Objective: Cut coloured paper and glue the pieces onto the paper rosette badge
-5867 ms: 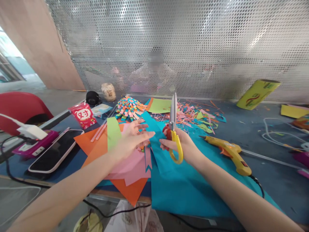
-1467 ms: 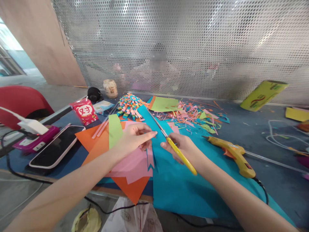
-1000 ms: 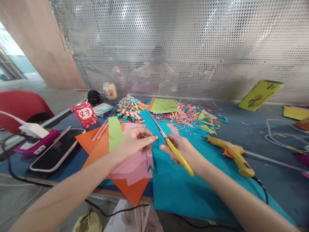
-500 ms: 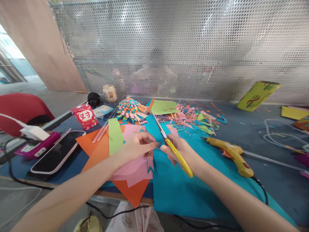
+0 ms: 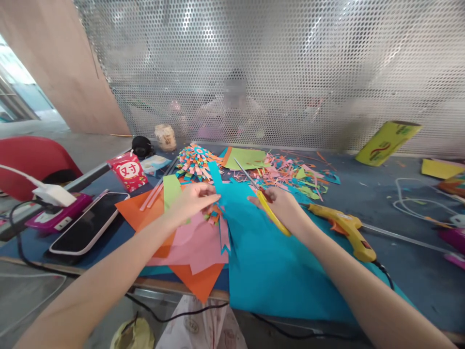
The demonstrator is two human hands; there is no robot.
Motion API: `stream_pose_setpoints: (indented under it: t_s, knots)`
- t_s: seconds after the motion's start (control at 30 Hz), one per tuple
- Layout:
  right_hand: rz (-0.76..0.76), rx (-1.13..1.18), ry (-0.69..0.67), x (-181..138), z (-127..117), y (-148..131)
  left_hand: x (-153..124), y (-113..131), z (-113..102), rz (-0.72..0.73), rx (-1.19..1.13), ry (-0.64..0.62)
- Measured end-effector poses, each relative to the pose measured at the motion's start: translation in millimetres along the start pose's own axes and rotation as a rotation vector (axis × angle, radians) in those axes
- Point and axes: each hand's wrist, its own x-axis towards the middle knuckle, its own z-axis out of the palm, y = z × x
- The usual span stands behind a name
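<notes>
My right hand (image 5: 281, 206) grips yellow-handled scissors (image 5: 262, 196), blades pointing up and to the left over a large teal paper sheet (image 5: 269, 261). My left hand (image 5: 192, 199) pinches a narrow teal strip (image 5: 215, 174) cut from that sheet's left edge. Under my left hand lie pink paper (image 5: 196, 245), orange paper (image 5: 145, 215) and a green strip (image 5: 171, 190). A multicoloured paper rosette (image 5: 195, 161) sits just beyond my left hand.
A yellow glue gun (image 5: 345, 230) lies right of the teal sheet, its cable trailing off. A phone (image 5: 89, 223), a pink device (image 5: 54, 218) and a red packet (image 5: 128, 170) lie at left. Paper scraps (image 5: 290, 172) litter the back. A person sits behind the perforated screen (image 5: 290, 72).
My right hand with the scissors has moved up and to the right, away from my left hand. My left hand has shifted slightly back, still pinching the teal strip.
</notes>
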Motion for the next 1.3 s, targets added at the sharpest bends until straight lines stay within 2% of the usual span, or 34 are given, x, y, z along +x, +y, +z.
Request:
stream_pose_setpoints:
  t_s: [0.1,0.17,0.27,0.4,0.47,0.5,0.6,0.63,0.7,0.83,0.93,1.07,1.23,1.3]
  knots:
    - [0.034,0.256,-0.192,-6.7,9.2,-4.1,-1.4,-0.6,2.7,-0.079,0.137,-0.163]
    - [0.014,0.38,-0.236,-14.1,16.5,-10.2,-4.1,0.4,7.6,-0.111,0.175,-0.224]
    - [-0.056,0.496,-0.244,-21.6,24.2,-18.6,-7.1,1.6,14.8,-0.054,0.2,-0.286]
    - [-0.092,0.548,-0.184,-19.0,25.2,-17.6,-7.0,3.8,17.1,0.017,0.266,-0.298]
    - [-0.091,0.53,-0.165,-13.9,21.6,-11.5,-5.1,4.6,11.8,0.026,0.297,-0.215]
    - [-0.089,0.52,-0.156,-11.3,19.3,-8.1,-3.6,4.1,7.4,0.025,0.347,-0.123]
    - [-0.077,0.499,-0.157,-5.9,13.4,-1.2,2.3,-2.1,-9.9,-0.013,0.743,0.292]
    - [-0.068,0.488,-0.173,-5.4,12.6,-0.8,4.8,-5.6,-15.5,-0.064,0.89,0.35]
    - [-0.048,0.456,-0.216,-6.2,13.2,-2.6,10.0,-13.1,-24.0,-0.148,1.014,0.357]
    - [-0.068,0.419,-0.233,-10.1,17.5,-9.2,20.2,-23.1,-29.3,-0.19,0.923,0.174]
    - [-0.095,0.383,-0.204,-9.6,17.9,-9.0,25.3,-25.5,-28.8,-0.187,0.859,0.168]
    - [-0.05,0.329,-0.197,-4.2,15.4,-1.2,28.1,-28.3,-29.1,-0.17,0.764,0.152]
    - [-0.074,0.313,-0.165,-0.1,13.1,4.5,26.4,-25.0,-24.7,-0.138,0.512,0.08]
    - [-0.07,0.302,-0.153,-0.3,12.5,3.8,24.0,-18.4,-21.1,-0.148,0.335,0.088]
